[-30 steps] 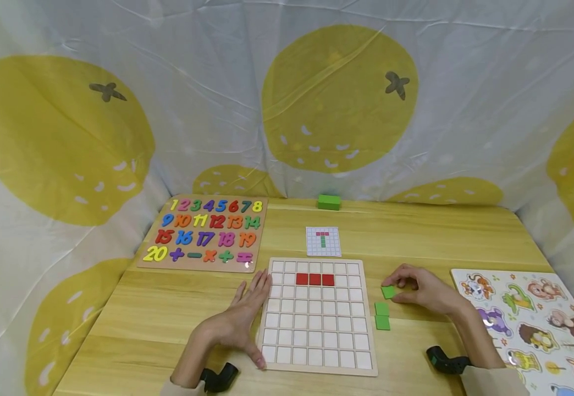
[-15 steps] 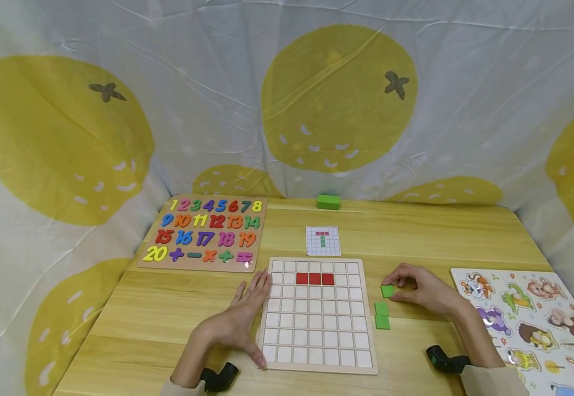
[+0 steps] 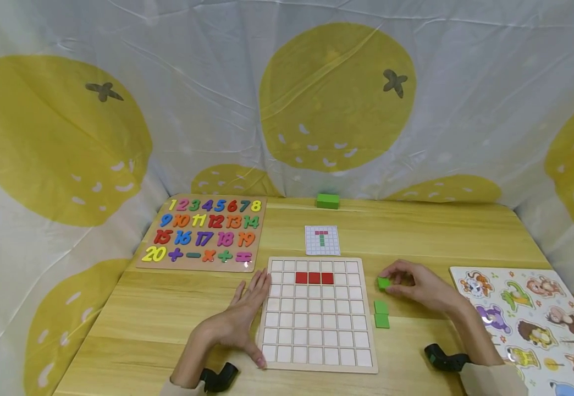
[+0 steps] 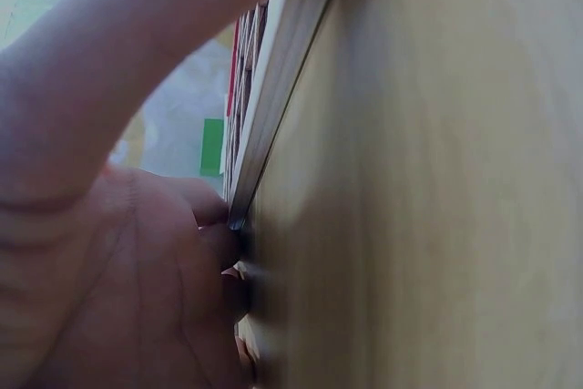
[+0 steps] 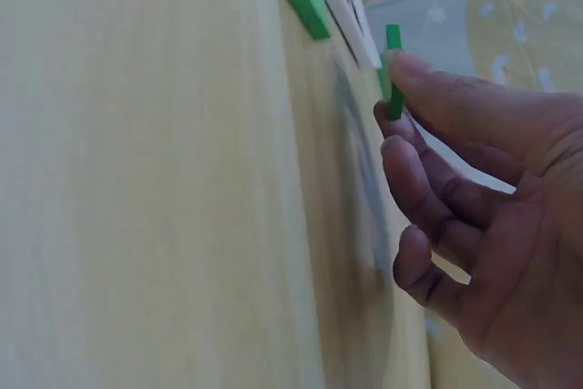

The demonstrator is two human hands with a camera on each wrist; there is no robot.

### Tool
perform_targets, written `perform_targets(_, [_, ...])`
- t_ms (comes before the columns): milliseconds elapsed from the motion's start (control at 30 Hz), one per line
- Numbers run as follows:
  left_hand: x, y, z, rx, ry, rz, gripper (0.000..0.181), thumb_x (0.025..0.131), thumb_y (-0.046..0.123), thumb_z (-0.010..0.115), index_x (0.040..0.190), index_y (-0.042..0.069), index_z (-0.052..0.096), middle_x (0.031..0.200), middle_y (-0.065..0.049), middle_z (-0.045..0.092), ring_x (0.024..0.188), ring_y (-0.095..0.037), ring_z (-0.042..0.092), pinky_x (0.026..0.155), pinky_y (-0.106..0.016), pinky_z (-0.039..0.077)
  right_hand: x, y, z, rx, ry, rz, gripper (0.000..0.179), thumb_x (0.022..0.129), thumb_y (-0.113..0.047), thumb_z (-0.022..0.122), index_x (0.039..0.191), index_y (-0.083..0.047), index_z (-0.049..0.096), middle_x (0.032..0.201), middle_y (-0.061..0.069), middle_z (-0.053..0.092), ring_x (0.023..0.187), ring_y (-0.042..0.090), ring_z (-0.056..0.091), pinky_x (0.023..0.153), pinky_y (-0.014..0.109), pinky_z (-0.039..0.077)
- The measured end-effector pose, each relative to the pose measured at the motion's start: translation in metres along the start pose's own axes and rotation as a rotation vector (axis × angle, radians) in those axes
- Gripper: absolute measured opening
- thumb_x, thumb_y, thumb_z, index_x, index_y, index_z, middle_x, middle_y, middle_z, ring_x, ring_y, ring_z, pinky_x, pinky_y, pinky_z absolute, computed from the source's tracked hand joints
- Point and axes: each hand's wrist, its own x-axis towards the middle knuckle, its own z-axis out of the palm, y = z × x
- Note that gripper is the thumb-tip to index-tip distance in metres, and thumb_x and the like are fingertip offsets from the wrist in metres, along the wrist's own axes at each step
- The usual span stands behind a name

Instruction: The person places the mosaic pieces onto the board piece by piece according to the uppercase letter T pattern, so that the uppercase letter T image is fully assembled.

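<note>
My right hand [image 3: 423,287] pinches a green square tile [image 3: 383,283] between thumb and fingers, just right of the wooden grid board [image 3: 315,306]. In the right wrist view this thin tile [image 5: 394,88] is held on edge, off the tabletop. Two more green tiles [image 3: 381,314] lie on the table below that hand. Three red tiles [image 3: 314,278] sit side by side in the board's second row. My left hand [image 3: 235,323] is spread along the board's left side, thumb and fingertips touching its edge; the left wrist view shows the board's side [image 4: 273,107] against the fingers.
Behind the board lies a small card [image 3: 310,248] printed with a red and green T. A green block [image 3: 328,201] stands at the back edge. A number puzzle [image 3: 203,269] is at back left, an animal puzzle [image 3: 509,330] at right. A lemon-print curtain [image 3: 208,110] encloses the table.
The right hand has shifted slightly away from me and left, carrying the pinched green tile up from the table. The left hand stays at the board's edge.
</note>
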Motion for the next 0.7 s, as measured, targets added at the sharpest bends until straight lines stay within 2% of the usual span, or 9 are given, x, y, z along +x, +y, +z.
perform_targets(167, [-0.001, -0.001, 0.000, 0.001, 0.007, 0.002, 0.165, 0.050, 0.047, 0.101, 0.163, -0.001, -0.009, 0.171, -0.020, -0.021, 0.159, -0.039, -0.019, 0.127, -0.064, -0.013, 0.015, -0.026, 0.018, 0.021, 0.052, -0.038, 0.021, 0.094, -0.014, 0.075, 0.115, -0.011, 0.073, 0.104, 0.004, 0.068, 0.084, 0.009, 0.057, 0.068, 0.022, 0.048])
perform_targets(367, [-0.001, -0.002, 0.000, 0.007, 0.001, 0.001, 0.165, 0.051, 0.047, 0.101, 0.163, -0.002, -0.009, 0.171, -0.020, -0.022, 0.159, -0.039, -0.020, 0.127, -0.064, -0.013, 0.035, -0.062, 0.055, 0.052, 0.080, -0.001, 0.020, 0.091, -0.012, 0.078, 0.111, -0.009, 0.075, 0.103, 0.005, 0.069, 0.079, 0.009, 0.055, 0.066, 0.021, 0.048])
perform_targets(533, [-0.001, 0.000, 0.000, 0.028, 0.008, 0.008, 0.164, 0.051, 0.049, 0.101, 0.163, -0.003, -0.008, 0.171, -0.022, -0.020, 0.159, -0.040, -0.018, 0.127, -0.065, -0.010, 0.051, -0.079, 0.082, 0.026, 0.108, -0.013, 0.019, 0.086, -0.009, 0.082, 0.104, -0.008, 0.078, 0.099, 0.006, 0.069, 0.072, 0.007, 0.050, 0.063, 0.019, 0.044])
perform_targets(700, [0.000, 0.000, 0.000, 0.042, 0.012, 0.007, 0.164, 0.050, 0.051, 0.100, 0.163, -0.002, -0.006, 0.171, -0.021, -0.019, 0.160, -0.039, -0.017, 0.127, -0.065, -0.009, 0.060, -0.090, 0.098, -0.006, 0.095, 0.004, 0.017, 0.085, -0.009, 0.084, 0.100, -0.008, 0.078, 0.092, 0.003, 0.065, 0.073, 0.010, 0.047, 0.064, 0.019, 0.040])
